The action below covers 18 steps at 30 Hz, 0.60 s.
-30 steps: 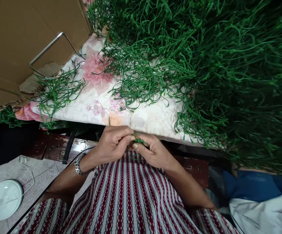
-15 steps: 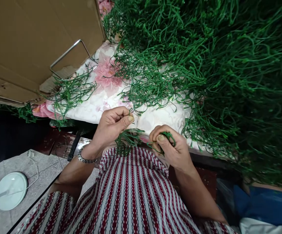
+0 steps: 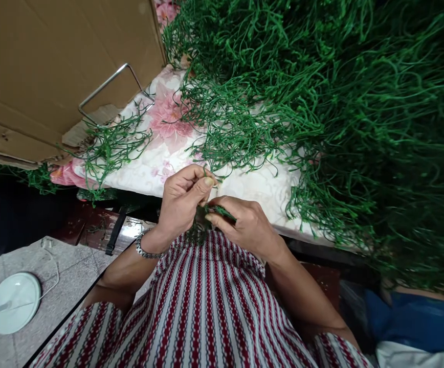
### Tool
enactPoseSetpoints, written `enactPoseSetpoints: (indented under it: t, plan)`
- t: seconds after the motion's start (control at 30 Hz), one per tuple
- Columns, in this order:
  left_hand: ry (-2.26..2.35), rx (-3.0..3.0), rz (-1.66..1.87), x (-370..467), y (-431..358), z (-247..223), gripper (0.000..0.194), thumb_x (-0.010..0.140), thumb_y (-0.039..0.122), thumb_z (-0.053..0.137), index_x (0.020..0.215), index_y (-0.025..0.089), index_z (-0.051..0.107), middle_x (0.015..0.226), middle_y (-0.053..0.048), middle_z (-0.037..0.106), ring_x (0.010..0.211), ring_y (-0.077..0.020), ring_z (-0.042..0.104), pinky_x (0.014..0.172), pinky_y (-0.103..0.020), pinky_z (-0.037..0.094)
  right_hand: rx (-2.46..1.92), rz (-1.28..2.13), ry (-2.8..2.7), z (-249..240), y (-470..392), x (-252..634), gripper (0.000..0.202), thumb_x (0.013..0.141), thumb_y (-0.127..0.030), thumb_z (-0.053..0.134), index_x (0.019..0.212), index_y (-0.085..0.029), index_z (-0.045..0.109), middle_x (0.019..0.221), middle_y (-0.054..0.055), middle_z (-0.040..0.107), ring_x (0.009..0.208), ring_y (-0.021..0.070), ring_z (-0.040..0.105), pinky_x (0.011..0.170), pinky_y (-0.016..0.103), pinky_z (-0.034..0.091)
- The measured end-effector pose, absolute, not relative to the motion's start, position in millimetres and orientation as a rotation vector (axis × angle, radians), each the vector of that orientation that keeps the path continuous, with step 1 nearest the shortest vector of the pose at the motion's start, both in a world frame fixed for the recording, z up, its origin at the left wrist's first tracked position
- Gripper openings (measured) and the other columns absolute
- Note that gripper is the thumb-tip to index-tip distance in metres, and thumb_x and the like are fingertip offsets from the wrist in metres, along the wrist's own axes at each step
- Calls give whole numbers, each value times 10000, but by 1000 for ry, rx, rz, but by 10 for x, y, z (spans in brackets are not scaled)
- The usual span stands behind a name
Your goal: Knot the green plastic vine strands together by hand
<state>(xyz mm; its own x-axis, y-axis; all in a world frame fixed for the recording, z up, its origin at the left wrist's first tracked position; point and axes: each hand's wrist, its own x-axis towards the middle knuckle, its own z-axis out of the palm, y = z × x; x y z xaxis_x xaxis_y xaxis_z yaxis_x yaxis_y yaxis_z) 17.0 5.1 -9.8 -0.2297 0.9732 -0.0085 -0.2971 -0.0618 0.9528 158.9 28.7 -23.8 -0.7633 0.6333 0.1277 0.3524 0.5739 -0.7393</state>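
My left hand (image 3: pixel 183 202), with a metal bracelet at the wrist, pinches a thin green sprig between thumb and forefinger. Close on its right, my right hand (image 3: pixel 247 222) is closed around a small bunch of green sprigs (image 3: pixel 224 211). The fingertips of both hands nearly meet, so whether they touch cannot be made out. Below them, more thin green strands (image 3: pixel 196 234) hang in front of the striped top. Beyond my hands, a loose spread of the same sprigs (image 3: pixel 237 133) lies on a white cloth with pink flowers (image 3: pixel 241 189).
A large heap of green sprigs (image 3: pixel 391 128) fills the right side. At left, a smaller clump (image 3: pixel 110 145) lies by a bent metal rod (image 3: pixel 105 84) and a cardboard box (image 3: pixel 64 46). A round white lidded object (image 3: pixel 15 304) rests low at left; blue material (image 3: pixel 421 322) lies low at right.
My right hand has moved left with its green bunch, up beside my left hand. My left hand has shifted slightly right. The sprigs on the cloth look the same.
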Motion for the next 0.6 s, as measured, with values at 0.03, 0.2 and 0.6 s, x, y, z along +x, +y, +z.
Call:
enactPoseSetpoints:
  t: [0.03,0.2,0.6]
  plan:
    - [1110,862,1534,172,61,-95,181,767,299,622,693,164,526,668,31,506,447,-35,360,444,-193,328,-799,1009,-2408,-258,287,1590,170,869,-269,480,905,-151,597,827,48,666,713,121,600,665,234,434]
    - [1152,1027,1300,41,46,-66,200,757,313,631,884,162,598,773,-14,563,678,-97,522,600,-198,418,-866,1169,-2174,-272,346,1697,165,850,-261,512,785,-144,606,631,-8,604,547,71,517,550,187,390]
    - [1265,1330,1116,5,-18,-154,77,730,171,619,664,133,606,622,6,521,599,-96,466,557,-219,362,-980,1225,-1976,-190,429,1839,172,834,-281,549,914,-160,641,786,26,674,664,102,601,609,207,470]
